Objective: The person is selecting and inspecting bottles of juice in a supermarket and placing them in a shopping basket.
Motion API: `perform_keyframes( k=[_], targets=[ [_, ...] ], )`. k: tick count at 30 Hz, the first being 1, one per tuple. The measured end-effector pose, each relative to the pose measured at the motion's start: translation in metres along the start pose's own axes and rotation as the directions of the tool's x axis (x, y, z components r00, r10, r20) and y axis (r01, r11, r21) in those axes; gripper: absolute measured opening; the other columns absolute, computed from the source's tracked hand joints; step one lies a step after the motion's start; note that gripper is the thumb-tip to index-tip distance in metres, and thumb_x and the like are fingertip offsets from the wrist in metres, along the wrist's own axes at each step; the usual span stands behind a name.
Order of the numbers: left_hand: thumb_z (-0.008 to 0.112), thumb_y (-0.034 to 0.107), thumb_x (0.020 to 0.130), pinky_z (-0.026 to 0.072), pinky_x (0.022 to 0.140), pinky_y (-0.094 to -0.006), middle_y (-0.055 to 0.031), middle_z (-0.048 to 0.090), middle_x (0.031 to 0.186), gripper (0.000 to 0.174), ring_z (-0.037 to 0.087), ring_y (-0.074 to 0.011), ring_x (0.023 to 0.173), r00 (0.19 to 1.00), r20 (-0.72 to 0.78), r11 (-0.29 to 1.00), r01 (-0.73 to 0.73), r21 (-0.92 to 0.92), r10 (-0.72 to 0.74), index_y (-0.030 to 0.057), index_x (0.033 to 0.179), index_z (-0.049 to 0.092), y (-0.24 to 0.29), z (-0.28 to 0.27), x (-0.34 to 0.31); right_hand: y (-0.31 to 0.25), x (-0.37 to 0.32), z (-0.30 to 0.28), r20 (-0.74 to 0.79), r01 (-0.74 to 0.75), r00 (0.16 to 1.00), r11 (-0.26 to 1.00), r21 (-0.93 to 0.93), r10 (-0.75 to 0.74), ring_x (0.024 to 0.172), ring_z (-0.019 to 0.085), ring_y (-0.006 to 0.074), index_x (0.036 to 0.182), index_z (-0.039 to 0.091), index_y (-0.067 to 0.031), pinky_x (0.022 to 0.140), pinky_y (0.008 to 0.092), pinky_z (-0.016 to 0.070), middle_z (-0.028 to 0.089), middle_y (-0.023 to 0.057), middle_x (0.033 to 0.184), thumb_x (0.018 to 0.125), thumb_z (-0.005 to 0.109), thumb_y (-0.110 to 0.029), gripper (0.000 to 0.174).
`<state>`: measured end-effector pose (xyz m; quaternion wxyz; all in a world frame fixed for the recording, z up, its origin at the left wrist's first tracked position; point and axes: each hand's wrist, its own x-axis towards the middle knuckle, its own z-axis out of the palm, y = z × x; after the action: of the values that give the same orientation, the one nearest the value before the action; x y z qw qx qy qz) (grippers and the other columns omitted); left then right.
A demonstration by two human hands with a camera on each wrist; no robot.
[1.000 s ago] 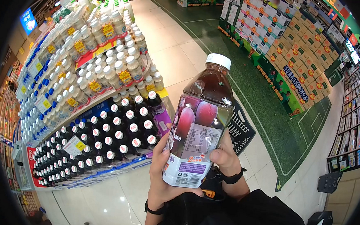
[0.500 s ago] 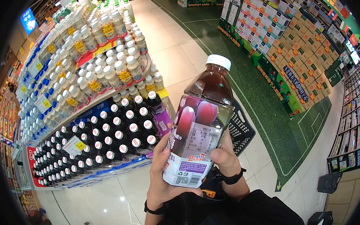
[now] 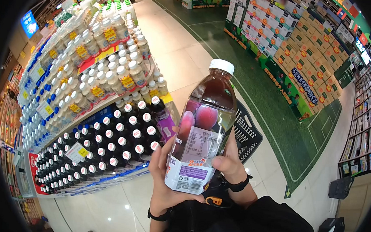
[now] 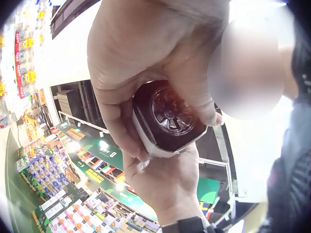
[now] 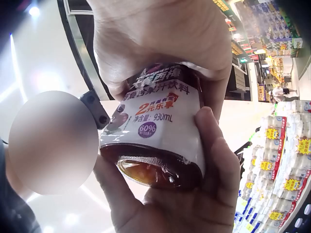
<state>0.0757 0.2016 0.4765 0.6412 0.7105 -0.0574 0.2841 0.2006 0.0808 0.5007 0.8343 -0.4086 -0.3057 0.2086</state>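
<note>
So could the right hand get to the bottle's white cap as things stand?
Probably yes: the cap is bare with nothing over it, and the left hand also holds the bottle, so the right hand could let go.

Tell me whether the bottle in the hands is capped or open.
Capped. The white cap sits on the neck of the bottle; dark drink reaches the shoulder. Whether the seal is broken cannot be told.

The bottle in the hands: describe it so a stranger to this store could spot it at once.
Right of the tiered drinks display, before the black basket, the left hand and right hand hold one bottle. Unlike the small shelved bottles, it is large, with a white cap, reddish drink and pink fruit on its label.
</note>
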Motion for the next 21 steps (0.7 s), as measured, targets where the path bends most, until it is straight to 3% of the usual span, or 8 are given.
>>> perform_keyframes(
  k=[2, 3, 10, 13, 16, 17, 20, 21],
  targets=[
    [0.092, 0.045, 0.042, 0.0331, 0.108, -0.0498, -0.0292, 0.027, 0.144, 0.147, 0.032, -0.0400, 0.135, 0.999, 0.003, 0.998, 0.038, -0.058, -0.037, 0.0112, 0.146, -0.006, 0.001, 0.003, 0.005, 0.002, -0.005, -0.001, 0.009, -0.033, 0.999, 0.999, 0.037, 0.032, 0.139, 0.022, 0.0275, 0.149, -0.015, -0.0075, 0.112, 0.0385, 0.0190, 0.019, 0.0170, 0.150, 0.068, 0.076, -0.027, 0.122],
    [0.093, 0.045, 0.039, 0.0343, 0.107, -0.0493, -0.0294, 0.028, 0.143, 0.155, 0.034, -0.0384, 0.134, 0.998, 0.004, 0.991, 0.069, -0.114, -0.069, 0.0100, 0.146, -0.013, 0.001, 0.004, 0.007, 0.005, -0.008, -0.001, -0.007, -0.033, 0.999, 0.999, 0.040, 0.033, 0.138, 0.023, 0.0277, 0.149, -0.014, -0.0073, 0.112, 0.0386, 0.0193, 0.020, 0.0170, 0.149, 0.066, 0.077, -0.027, 0.124],
    [0.094, 0.045, 0.032, 0.0379, 0.105, -0.0482, -0.0283, 0.032, 0.143, 0.163, 0.042, -0.0368, 0.129, 0.985, 0.072, 0.948, 0.171, -0.268, -0.157, 0.0100, 0.146, -0.018, 0.003, -0.004, 0.006, 0.017, -0.026, -0.002, -0.013, 0.018, 1.000, 0.997, 0.071, -0.017, 0.133, 0.033, 0.0274, 0.148, -0.007, -0.0048, 0.110, 0.0398, 0.0258, 0.028, 0.0177, 0.145, 0.063, 0.080, -0.020, 0.123],
    [0.090, 0.053, 0.031, 0.0335, 0.108, -0.0476, -0.0288, 0.029, 0.144, 0.161, 0.039, -0.0363, 0.132, 0.964, 0.016, 0.882, 0.250, -0.398, -0.266, 0.0093, 0.147, -0.012, 0.007, -0.001, 0.008, 0.011, -0.028, 0.010, -0.006, 0.043, 0.999, 0.978, 0.204, -0.042, 0.128, 0.041, 0.0265, 0.145, 0.005, -0.0011, 0.108, 0.0399, 0.0303, 0.035, 0.0179, 0.141, 0.063, 0.080, -0.014, 0.112],
    [0.085, 0.063, 0.031, 0.0241, 0.113, -0.0457, -0.0252, 0.030, 0.146, 0.150, 0.033, -0.0346, 0.135, 0.972, 0.078, 0.957, 0.233, -0.176, -0.222, 0.0052, 0.145, 0.006, 0.008, -0.005, 0.007, 0.004, -0.030, 0.011, 0.070, -0.005, 0.998, 0.996, 0.089, -0.002, 0.124, 0.046, 0.0257, 0.143, 0.017, 0.0032, 0.106, 0.0392, 0.0335, 0.042, 0.0182, 0.137, 0.063, 0.080, -0.015, 0.104],
    [0.084, 0.066, 0.032, 0.0210, 0.114, -0.0451, -0.0238, 0.031, 0.146, 0.146, 0.031, -0.0340, 0.137, 0.970, 0.088, 0.963, 0.238, -0.126, -0.228, 0.0034, 0.144, 0.013, 0.009, -0.006, 0.006, 0.003, -0.027, 0.012, 0.090, -0.003, 0.996, 1.000, 0.027, 0.000, 0.125, 0.045, 0.0268, 0.143, 0.018, 0.0031, 0.107, 0.0399, 0.0331, 0.038, 0.0186, 0.140, 0.064, 0.080, -0.023, 0.105],
    [0.095, 0.044, 0.042, 0.0313, 0.109, -0.0433, -0.0188, 0.043, 0.133, 0.114, 0.046, -0.0266, 0.124, 0.958, 0.039, 0.855, 0.270, -0.443, -0.283, 0.0020, 0.124, 0.028, -0.006, -0.015, -0.013, 0.002, -0.024, 0.010, 0.102, -0.028, 0.994, 0.991, -0.131, 0.042, 0.129, 0.042, 0.0269, 0.145, 0.021, 0.0016, 0.109, 0.0407, 0.0315, 0.032, 0.0189, 0.146, 0.062, 0.081, -0.043, 0.112],
    [0.095, 0.044, 0.042, 0.0313, 0.109, -0.0433, -0.0188, 0.043, 0.133, 0.114, 0.046, -0.0266, 0.124, 0.959, 0.038, 0.855, 0.268, -0.444, -0.281, 0.0020, 0.124, 0.028, -0.004, -0.015, -0.013, 0.002, -0.023, 0.009, 0.098, -0.043, 0.993, 0.983, -0.179, 0.061, 0.130, 0.041, 0.0264, 0.145, 0.022, 0.0008, 0.109, 0.0407, 0.0309, 0.030, 0.0188, 0.147, 0.061, 0.082, -0.049, 0.115]
  ],
)
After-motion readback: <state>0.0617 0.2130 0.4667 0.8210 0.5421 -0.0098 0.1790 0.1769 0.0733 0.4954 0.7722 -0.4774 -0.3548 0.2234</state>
